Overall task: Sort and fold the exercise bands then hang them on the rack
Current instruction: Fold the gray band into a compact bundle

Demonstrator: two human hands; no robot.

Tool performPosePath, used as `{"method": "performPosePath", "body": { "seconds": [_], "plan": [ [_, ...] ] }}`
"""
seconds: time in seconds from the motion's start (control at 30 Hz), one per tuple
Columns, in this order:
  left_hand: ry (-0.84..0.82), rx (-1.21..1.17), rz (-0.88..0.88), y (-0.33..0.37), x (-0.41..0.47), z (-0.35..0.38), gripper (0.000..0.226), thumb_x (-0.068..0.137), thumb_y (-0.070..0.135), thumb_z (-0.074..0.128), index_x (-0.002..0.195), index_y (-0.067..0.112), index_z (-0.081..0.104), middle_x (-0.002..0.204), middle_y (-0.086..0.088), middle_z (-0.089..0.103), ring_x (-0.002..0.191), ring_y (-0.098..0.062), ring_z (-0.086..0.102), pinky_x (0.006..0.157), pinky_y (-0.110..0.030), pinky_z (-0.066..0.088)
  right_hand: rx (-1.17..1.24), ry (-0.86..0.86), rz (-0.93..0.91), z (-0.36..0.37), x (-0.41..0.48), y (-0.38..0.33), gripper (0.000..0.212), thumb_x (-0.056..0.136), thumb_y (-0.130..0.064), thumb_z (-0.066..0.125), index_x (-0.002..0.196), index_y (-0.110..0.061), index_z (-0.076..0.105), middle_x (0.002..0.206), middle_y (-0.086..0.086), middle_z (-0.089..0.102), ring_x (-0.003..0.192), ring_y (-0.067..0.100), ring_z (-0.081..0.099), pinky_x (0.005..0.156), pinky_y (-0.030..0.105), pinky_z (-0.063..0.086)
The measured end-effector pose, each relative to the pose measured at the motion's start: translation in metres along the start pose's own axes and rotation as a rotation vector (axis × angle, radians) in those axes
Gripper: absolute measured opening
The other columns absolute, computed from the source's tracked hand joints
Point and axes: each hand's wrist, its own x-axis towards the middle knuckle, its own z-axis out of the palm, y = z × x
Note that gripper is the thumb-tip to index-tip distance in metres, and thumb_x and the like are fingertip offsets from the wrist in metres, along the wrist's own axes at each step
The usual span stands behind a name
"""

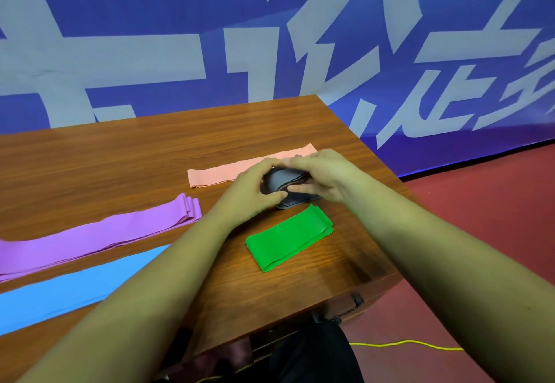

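1. Head view: the left hand (255, 190) and right hand (327, 175) curled around a folded dark grey rubber band (279, 183) - gripping it from either side - on the brown wooden table (120, 154).
2. Just in front of the dark grey rubber band lay a folded green rubber band (289, 237); just behind it, a flat pink band (216, 174); to its left, a long purple band (99, 235) and a long blue band (75, 286).

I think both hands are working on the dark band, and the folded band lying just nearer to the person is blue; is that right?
Not quite: the head view shows that the folded band is green, not blue. The left hand and right hand do hold the dark band.
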Motion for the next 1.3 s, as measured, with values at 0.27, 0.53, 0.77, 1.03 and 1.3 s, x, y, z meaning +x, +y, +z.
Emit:
{"method": "performPosePath", "body": {
  "seconds": [0.27,0.53,0.77,1.03,1.3],
  "plan": [
    [-0.052,-0.102,-0.216,-0.006,0.008,0.011,0.065,0.075,0.037,0.08,0.128,0.03,0.044,0.121,0.012,0.06,0.108,0.0,0.056,0.091,-0.026,0.048,0.114,0.01,-0.071,-0.006,0.001,-0.012,0.024,0.086,0.003,0.067,0.109,0.006,0.059,0.113,0.024,0.064,0.103,0.033,0.067,0.067,0.033,0.062],
    [-0.038,-0.008,-0.214,-0.014,0.003,0.012,0.047,0.071,0.036,0.063,0.115,0.03,0.048,0.117,0.004,0.054,0.104,-0.014,0.053,0.09,-0.037,0.049,0.092,0.115,-0.019,-0.032,0.011,0.003,0.023,0.084,0.006,0.068,0.104,0.002,0.058,0.115,0.023,0.065,0.099,0.031,0.069,0.059,0.031,0.06],
    [-0.035,0.098,-0.193,-0.026,0.003,0.016,0.046,0.073,0.043,0.074,0.11,0.032,0.05,0.113,0.005,0.056,0.102,-0.013,0.054,0.087,-0.038,0.05,-0.137,0.186,-0.073,-0.035,0.016,0.007,0.016,0.085,0.0,0.07,0.092,-0.006,0.056,0.111,0.019,0.064,0.092,0.028,0.071,0.057,0.025,0.06],
    [-0.121,0.18,-0.164,-0.024,0.009,0.019,0.059,0.074,0.05,0.07,0.126,0.033,0.047,0.121,0.009,0.051,0.112,-0.011,0.047,0.099,-0.042,0.045,-0.243,0.27,-0.14,-0.052,0.022,0.007,0.012,0.084,-0.006,0.073,0.089,-0.009,0.062,0.101,0.014,0.07,0.086,0.023,0.072,0.056,0.023,0.059],
    [-0.011,0.142,-0.08,-0.016,0.011,0.009,0.049,0.078,0.038,0.076,0.12,0.031,0.052,0.121,0.008,0.057,0.108,-0.008,0.053,0.091,-0.028,0.048,-0.308,0.327,-0.208,-0.066,0.02,0.014,0.021,0.081,-0.012,0.077,0.098,-0.002,0.069,0.089,0.006,0.069,0.072,0.012,0.061,0.06,0.025,0.05]
  ]
}}
